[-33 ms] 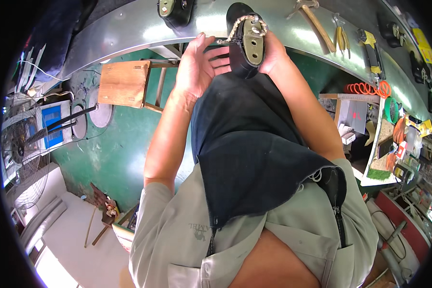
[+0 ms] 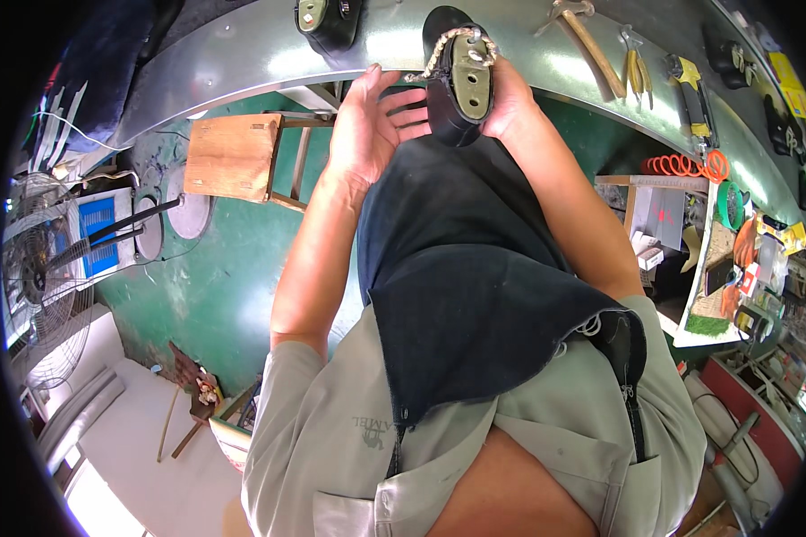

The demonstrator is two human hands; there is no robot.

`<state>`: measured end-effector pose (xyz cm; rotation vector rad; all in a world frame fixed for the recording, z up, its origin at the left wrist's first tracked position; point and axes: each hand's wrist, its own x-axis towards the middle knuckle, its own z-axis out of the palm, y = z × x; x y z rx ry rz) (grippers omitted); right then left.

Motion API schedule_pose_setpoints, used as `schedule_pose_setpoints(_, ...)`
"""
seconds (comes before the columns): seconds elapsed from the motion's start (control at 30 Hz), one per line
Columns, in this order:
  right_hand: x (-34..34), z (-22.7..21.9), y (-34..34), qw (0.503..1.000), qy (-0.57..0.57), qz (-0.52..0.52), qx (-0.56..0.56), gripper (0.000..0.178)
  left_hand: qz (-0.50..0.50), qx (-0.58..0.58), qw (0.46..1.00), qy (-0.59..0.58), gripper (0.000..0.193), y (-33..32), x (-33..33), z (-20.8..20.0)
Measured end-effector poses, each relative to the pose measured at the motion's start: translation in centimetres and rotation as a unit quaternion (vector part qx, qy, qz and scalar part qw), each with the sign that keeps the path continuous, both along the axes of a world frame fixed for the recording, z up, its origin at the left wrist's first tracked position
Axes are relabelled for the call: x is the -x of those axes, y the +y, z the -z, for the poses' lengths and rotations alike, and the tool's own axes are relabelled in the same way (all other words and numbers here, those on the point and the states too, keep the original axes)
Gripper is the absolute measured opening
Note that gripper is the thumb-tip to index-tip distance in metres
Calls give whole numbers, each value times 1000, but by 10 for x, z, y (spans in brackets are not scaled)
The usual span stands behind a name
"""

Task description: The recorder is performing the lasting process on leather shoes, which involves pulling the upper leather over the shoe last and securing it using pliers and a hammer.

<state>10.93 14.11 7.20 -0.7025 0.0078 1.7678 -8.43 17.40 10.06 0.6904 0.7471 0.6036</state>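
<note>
A black shoe [image 2: 450, 118] with an olive-green shoe last [image 2: 472, 79] inside it is held just over the near edge of the metal workbench [image 2: 215, 70]. Holes show in the top of the last, and a twisted beige cord [image 2: 436, 55] loops from it. My right hand [image 2: 514, 100] grips the shoe's right side, with its fingertips hidden behind it. Palm up, my left hand [image 2: 367, 125] lies beside the left side, fingers stretched and apart. Its fingertips reach the shoe's edge; whether they touch I cannot tell.
On the bench are a second lasted shoe [image 2: 336, 29] to the left, and a hammer [image 2: 593, 46], pliers [image 2: 637, 72] and a yellow-and-black tool [image 2: 691, 97] to the right. A wooden stool [image 2: 231, 156] and a fan [image 2: 38, 282] stand left. An orange coiled hose [image 2: 676, 166] hangs right.
</note>
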Motion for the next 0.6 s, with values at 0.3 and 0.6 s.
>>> schedule_pose_setpoints(0.3, 20, -15, -17, 994, -82, 67, 38, 45, -111, -27, 990, 79, 62, -18, -1, 18)
schedule_pose_setpoints(0.6, 25, -5, -14, 993, -115, 28, -27, 55, -121, -13, 992, 38, 51, -21, -42, -4)
